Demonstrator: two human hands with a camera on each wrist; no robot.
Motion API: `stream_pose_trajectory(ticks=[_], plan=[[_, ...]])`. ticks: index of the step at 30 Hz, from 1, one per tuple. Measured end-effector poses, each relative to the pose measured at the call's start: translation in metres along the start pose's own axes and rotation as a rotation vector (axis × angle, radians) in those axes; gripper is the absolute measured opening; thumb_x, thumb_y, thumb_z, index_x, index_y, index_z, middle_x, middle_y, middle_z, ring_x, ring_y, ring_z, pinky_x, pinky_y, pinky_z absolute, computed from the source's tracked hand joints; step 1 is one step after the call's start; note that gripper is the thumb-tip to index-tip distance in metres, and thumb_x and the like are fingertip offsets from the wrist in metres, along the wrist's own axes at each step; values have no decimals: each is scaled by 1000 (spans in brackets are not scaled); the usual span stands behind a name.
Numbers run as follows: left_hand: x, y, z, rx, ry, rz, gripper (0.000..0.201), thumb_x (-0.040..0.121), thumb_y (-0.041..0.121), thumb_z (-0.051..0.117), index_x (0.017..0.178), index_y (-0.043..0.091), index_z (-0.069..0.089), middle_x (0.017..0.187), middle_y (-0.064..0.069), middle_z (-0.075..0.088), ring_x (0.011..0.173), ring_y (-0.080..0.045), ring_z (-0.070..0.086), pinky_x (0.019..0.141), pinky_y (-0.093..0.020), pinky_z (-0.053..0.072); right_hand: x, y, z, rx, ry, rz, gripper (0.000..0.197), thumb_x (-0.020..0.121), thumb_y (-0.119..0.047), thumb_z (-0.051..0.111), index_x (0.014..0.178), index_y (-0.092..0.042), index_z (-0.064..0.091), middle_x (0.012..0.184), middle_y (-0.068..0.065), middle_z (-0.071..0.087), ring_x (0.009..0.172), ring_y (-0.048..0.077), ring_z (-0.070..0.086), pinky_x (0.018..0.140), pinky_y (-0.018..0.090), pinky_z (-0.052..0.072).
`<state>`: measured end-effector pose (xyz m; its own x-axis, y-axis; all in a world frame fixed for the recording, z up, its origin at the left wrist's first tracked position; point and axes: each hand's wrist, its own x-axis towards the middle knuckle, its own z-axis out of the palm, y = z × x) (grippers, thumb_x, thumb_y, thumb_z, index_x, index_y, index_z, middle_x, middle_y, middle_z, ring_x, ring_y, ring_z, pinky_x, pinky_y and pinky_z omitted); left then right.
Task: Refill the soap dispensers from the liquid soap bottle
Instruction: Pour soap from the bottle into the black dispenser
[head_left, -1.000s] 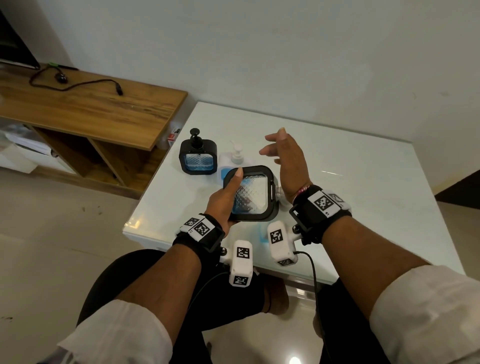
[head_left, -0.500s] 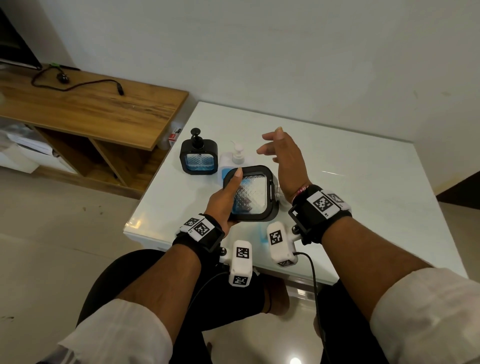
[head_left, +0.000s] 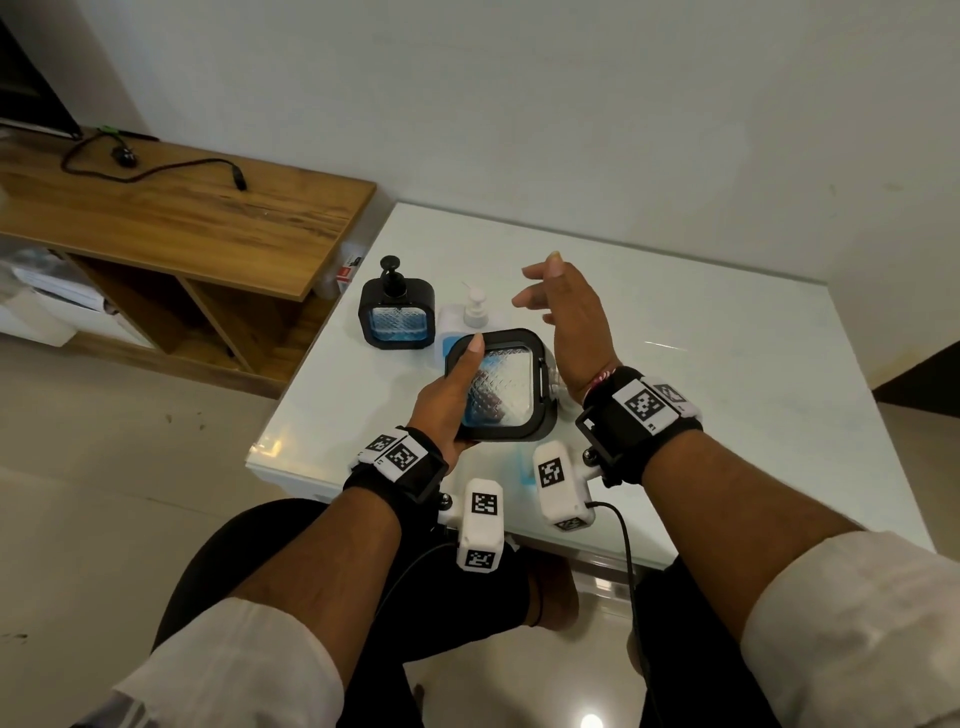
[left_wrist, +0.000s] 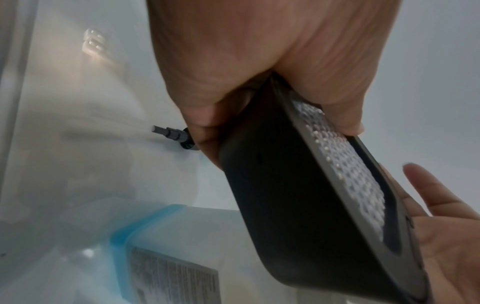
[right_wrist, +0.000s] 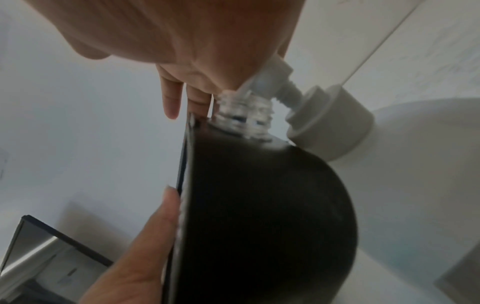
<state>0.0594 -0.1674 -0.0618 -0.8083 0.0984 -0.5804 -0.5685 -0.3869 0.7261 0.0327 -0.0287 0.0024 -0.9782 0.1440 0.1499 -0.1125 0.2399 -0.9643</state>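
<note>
My left hand (head_left: 445, 405) grips a black square dispenser (head_left: 501, 387) with a ribbed clear window, tilted above the table's near part, thumb across its face. Its clear threaded neck (right_wrist: 244, 117) is bare, with no pump on it. My right hand (head_left: 566, 317) hovers just beyond it with fingers spread and relaxed, holding nothing. The liquid soap bottle (head_left: 475, 306), with a white pump and pale blue body, stands right behind the held dispenser. A second black dispenser (head_left: 397, 317) with its black pump on stands to the bottle's left. In the left wrist view my left hand (left_wrist: 259, 82) grips the dispenser (left_wrist: 298, 195).
The white glass-topped table (head_left: 727, 364) stretches out to the right and far side. A wooden shelf unit (head_left: 182, 228) with a black cable stands to the left, with a gap to the table. My knees are under the near edge.
My right hand has drifted very slightly up and to the left above the dispenser. My left hand and the held dispenser have stayed where they were.
</note>
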Motion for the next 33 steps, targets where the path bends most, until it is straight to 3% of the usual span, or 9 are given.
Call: stream_pose_trajectory(ticks=[6,10,13,20,22,26,33], plan=[[-2,-1,2,12,-7,-11,85,57,65,79,125,15,68,115,-9,77,106,-29,74,89,-45,61,-3,7,-2,-82,-38,-12,67,82,-71,29,101,-14,60,89,5,67,83,9,60,77,23,43],[-2,-2,1,13,7,-7,100,45,70,83,127,15,68,116,-8,76,108,-29,73,94,-49,59,-1,4,-4,-27,28,1,53,90,-60,31,99,-18,61,91,2,69,90,8,62,87,28,44],[-1,-2,0,14,12,-6,93,52,69,80,127,16,67,118,-9,76,108,-30,72,94,-50,59,-1,3,-1,-31,2,-12,51,91,-59,31,101,-19,61,92,1,68,91,7,62,87,27,45],[3,-3,0,27,6,-15,97,49,71,81,128,17,66,120,-9,75,109,-31,72,97,-51,58,-4,13,2,-169,-35,-83,60,85,-66,36,96,-13,63,80,-7,64,75,4,59,69,10,42],[2,-3,0,16,11,-13,93,53,69,80,129,16,66,118,-9,75,109,-31,72,97,-51,58,-3,12,2,-150,-16,-78,62,84,-66,36,96,-12,63,79,-6,64,76,5,59,71,13,43],[0,-3,0,6,10,-19,88,57,67,80,128,16,67,117,-9,76,109,-31,73,95,-51,58,1,7,0,-64,9,-60,64,84,-68,33,98,-13,62,84,1,67,85,16,62,80,28,47],[1,-2,2,29,17,-18,82,58,67,77,124,17,68,116,-8,76,106,-29,73,93,-48,60,-4,11,1,-110,-2,-56,53,90,-56,39,96,-9,63,78,-7,64,74,-1,58,74,14,44]])
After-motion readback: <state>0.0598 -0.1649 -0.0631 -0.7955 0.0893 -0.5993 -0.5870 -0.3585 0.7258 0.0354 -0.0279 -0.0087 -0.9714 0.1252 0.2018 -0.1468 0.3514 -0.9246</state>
